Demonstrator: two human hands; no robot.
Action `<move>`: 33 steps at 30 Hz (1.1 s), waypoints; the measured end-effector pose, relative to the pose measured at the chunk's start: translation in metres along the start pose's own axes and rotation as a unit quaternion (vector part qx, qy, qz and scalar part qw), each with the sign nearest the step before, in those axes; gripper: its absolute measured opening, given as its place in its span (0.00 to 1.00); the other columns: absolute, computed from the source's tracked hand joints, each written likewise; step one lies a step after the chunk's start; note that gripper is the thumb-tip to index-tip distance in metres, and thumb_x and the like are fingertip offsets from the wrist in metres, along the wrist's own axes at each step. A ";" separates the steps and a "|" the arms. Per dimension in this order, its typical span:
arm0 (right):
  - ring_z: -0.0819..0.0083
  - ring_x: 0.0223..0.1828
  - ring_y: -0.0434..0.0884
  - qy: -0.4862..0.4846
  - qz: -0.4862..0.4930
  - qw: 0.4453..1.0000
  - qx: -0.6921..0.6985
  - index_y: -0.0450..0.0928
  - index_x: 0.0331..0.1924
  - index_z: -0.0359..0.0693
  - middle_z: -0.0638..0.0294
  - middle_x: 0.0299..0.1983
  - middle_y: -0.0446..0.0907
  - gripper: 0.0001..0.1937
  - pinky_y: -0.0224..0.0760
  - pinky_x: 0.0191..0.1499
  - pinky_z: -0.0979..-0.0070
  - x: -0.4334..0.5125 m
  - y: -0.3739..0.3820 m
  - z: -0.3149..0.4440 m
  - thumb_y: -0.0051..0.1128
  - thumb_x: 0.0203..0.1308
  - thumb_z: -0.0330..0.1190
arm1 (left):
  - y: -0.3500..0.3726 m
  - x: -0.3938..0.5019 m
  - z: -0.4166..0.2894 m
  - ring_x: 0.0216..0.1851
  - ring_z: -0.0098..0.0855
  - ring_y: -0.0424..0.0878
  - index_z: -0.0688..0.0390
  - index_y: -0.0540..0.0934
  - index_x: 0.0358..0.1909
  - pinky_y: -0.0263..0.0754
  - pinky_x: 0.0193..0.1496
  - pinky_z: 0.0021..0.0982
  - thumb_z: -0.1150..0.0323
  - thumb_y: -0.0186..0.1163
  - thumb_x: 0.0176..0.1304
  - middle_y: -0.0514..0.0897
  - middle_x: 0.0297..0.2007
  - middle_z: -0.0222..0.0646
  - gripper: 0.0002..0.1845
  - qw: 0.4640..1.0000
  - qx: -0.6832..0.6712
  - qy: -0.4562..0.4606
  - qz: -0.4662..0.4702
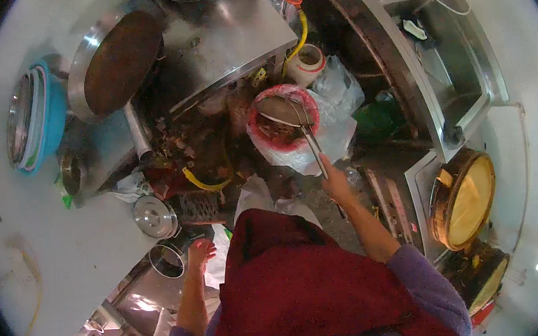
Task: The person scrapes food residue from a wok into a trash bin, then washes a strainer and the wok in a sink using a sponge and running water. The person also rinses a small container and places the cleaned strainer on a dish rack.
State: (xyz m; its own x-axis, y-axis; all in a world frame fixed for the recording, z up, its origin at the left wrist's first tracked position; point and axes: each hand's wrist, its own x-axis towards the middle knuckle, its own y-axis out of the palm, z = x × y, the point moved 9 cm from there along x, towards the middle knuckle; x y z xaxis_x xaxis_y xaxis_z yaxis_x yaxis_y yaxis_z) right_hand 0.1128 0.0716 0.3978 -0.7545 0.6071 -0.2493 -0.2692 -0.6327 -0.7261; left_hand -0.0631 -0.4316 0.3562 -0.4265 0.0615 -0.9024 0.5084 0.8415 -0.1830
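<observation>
In the head view my right hand (337, 181) grips the handle of a metal strainer (280, 110). The strainer's round head lies over the mouth of a red-rimmed bucket (266, 143), whose brownish contents show below it. Clear plastic film (334, 86) spreads around and beside the bucket. My left hand (202, 251) is at the lower left, its fingers partly curled, holding nothing that I can see. Near it stand an open metal pot (166, 261) and, farther up, a round metal lid (155, 217).
A steel table (228, 28) stands ahead, with a large pan (123, 65) at its left. A whitish pot (306, 64) and a yellow hose (303, 32) are behind the bucket. Steel sinks (456, 67) and wooden steamers (467, 200) line the right. Debris (177, 146) lies left of the bucket.
</observation>
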 end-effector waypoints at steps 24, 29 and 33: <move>0.86 0.13 0.61 0.189 0.189 0.494 0.827 0.49 0.66 0.50 0.68 0.23 0.65 0.27 0.61 0.12 0.84 -0.091 -0.058 -0.004 0.48 0.67 0.32 | 0.116 0.065 -0.090 0.34 0.32 0.81 0.62 0.75 0.44 0.80 0.35 0.35 0.62 0.55 0.67 0.81 0.34 0.37 0.13 0.969 0.021 0.108 0.223; 0.83 0.13 0.63 0.096 0.157 0.493 0.850 0.44 0.72 0.55 0.61 0.30 0.68 0.34 0.61 0.11 0.83 -0.110 -0.138 0.029 0.48 0.66 0.29 | 0.158 0.067 -0.071 0.33 0.35 0.82 0.62 0.76 0.44 0.80 0.33 0.38 0.62 0.55 0.66 0.82 0.34 0.39 0.13 0.918 -0.053 -0.071 0.386; 0.80 0.14 0.66 0.042 0.020 0.579 0.814 0.44 0.73 0.57 0.55 0.34 0.72 0.40 0.61 0.12 0.82 -0.107 -0.220 0.020 0.48 0.58 0.23 | 0.164 0.086 -0.084 0.31 0.36 0.82 0.61 0.75 0.46 0.80 0.32 0.39 0.63 0.54 0.67 0.82 0.33 0.38 0.13 0.982 0.034 -0.027 0.183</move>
State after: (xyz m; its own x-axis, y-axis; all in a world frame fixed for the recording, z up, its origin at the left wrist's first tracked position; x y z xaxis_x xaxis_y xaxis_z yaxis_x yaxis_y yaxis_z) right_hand 0.2410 0.1364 0.5972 -0.7666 0.5536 -0.3254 -0.5113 -0.2197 0.8308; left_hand -0.0789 -0.2430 0.2816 -0.1665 0.3241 -0.9312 0.6703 0.7299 0.1342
